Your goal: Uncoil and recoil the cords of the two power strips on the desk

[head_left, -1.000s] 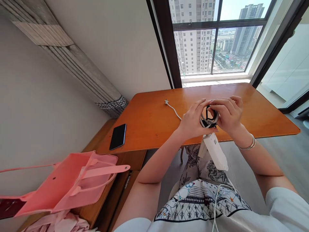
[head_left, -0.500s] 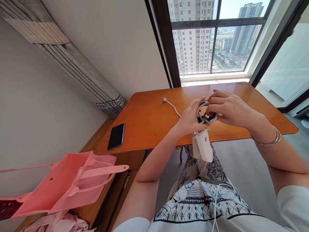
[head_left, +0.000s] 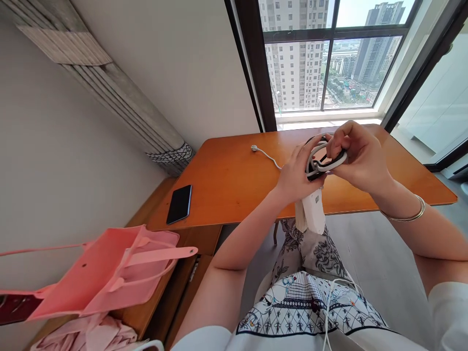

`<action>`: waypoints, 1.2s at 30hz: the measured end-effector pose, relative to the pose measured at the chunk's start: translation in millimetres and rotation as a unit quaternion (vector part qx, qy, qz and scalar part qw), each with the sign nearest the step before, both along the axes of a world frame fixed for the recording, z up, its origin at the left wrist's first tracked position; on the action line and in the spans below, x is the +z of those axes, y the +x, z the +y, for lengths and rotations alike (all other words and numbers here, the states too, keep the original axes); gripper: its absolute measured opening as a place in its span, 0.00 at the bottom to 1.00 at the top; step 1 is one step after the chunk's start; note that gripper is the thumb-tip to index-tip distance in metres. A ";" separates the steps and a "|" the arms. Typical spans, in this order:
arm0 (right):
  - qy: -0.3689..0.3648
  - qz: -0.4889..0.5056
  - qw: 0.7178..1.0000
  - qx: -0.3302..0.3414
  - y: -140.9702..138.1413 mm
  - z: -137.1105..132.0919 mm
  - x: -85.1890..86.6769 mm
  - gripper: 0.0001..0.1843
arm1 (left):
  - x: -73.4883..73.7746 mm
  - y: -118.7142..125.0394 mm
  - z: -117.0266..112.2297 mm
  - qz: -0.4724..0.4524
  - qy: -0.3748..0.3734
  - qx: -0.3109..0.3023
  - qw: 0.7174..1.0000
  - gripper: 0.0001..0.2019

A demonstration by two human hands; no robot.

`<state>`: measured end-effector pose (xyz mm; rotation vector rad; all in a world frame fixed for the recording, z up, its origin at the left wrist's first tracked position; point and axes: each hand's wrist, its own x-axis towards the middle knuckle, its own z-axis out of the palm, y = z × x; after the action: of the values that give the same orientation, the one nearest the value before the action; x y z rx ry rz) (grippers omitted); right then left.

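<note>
A coiled white-and-black cable (head_left: 326, 165) is held up above the table's near edge. My left hand (head_left: 297, 176) is closed round the coil's left side. My right hand (head_left: 360, 153) grips the right side, fingers curled over the loops; some of those fingertips are hidden. Below my left hand hangs a white block-shaped piece (head_left: 313, 214), with a small printed mark on its face; I cannot make out what kind of device it is. A white plug (head_left: 254, 148) lies on the table, its cord running to my left hand.
The wooden table (head_left: 226, 185) spans the front, below a window (head_left: 331, 73). A dark phone (head_left: 179, 204) lies at its left end. An open pink bag (head_left: 120, 273) and pink cloth (head_left: 86, 334) are at lower left. A curtain (head_left: 139, 117) hangs on the left.
My right hand has turned and lifted a little, its fingers now curled over the coil's edge. The coil and the hanging white block have moved slightly up and right.
</note>
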<state>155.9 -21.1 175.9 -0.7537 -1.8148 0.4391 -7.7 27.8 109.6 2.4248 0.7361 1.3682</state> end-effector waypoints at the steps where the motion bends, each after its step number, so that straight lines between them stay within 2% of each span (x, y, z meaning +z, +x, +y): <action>1: -0.002 0.019 1.000 -0.002 1.3 1.7 2.4 0.15 | -3.3 -0.4 4.1 -0.009 -0.010 -0.018 1.000 0.43; 3: -0.005 0.040 0.999 0.002 7.4 6.0 8.3 0.17 | -14.7 -6.4 17.4 -0.022 -0.057 -0.055 0.997 0.41; 4: -0.008 0.043 0.999 0.006 11.8 8.4 10.9 0.18 | -22.4 -12.0 26.2 -0.024 -0.097 -0.063 0.993 0.37; 6: -0.017 0.044 0.999 0.007 21.8 12.8 13.8 0.19 | -40.0 -27.0 46.4 -0.015 -0.199 -0.015 0.980 0.27; 7: -0.021 0.043 0.999 0.005 26.6 14.6 14.1 0.20 | -49.0 -35.3 56.7 -0.003 -0.243 0.045 0.969 0.26; 8: -0.022 0.043 0.999 0.003 30.7 15.8 13.7 0.20 | -57.4 -43.3 66.5 0.027 -0.278 0.123 0.952 0.25; 10: -0.021 0.042 0.999 0.001 36.3 16.6 11.8 0.20 | -71.4 -56.3 84.0 0.132 -0.354 0.264 0.888 0.23; 12: -0.016 0.041 0.999 0.000 38.1 15.3 10.0 0.19 | -80.8 -62.6 98.1 0.229 -0.420 0.319 0.818 0.27; 13: -0.013 0.040 0.999 0.001 37.9 14.1 9.5 0.19 | -83.8 -63.0 104.2 0.261 -0.440 0.330 0.794 0.30; 15: -0.013 0.037 0.999 0.003 36.3 11.1 9.1 0.18 | -87.3 -59.2 115.4 0.288 -0.452 0.339 0.773 0.34; 17: -0.019 0.027 0.999 0.005 34.6 7.9 9.2 0.19 | -89.4 -52.3 125.4 0.262 -0.448 0.343 0.783 0.30; 21: -0.023 -0.007 1.000 0.004 34.3 1.0 8.6 0.20 | -94.9 -42.1 138.2 0.169 -0.470 0.315 0.807 0.13; 24: -0.014 -0.033 0.999 -0.003 36.6 -2.5 6.8 0.21 | -98.7 -41.4 139.1 0.114 -0.490 0.300 0.811 0.10; 27: -0.004 -0.045 0.999 -0.013 37.4 -2.6 4.2 0.20 | -94.5 -42.6 136.1 0.029 -0.494 0.291 0.819 0.08; 29: 0.008 -0.034 0.999 -0.026 35.8 -1.0 2.6 0.18 | -83.9 -43.1 134.1 -0.025 -0.483 0.288 0.827 0.07; 32: 0.023 -0.010 0.999 -0.034 31.6 2.6 0.9 0.16 | -57.6 -43.1 129.1 -0.129 -0.433 0.261 0.853 0.09; 34: 0.029 -0.008 0.999 -0.042 28.8 5.1 0.0 0.14 | -37.3 -42.0 122.0 -0.219 -0.361 0.203 0.883 0.09; 36: 0.037 -0.020 0.997 -0.065 25.9 7.2 -0.8 0.11 | -18.6 -39.0 110.6 -0.242 -0.279 0.140 0.919 0.11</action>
<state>181.8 -13.9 175.2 -0.8287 -1.7966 0.2714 -46.7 138.4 90.9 1.5068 1.1639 1.5106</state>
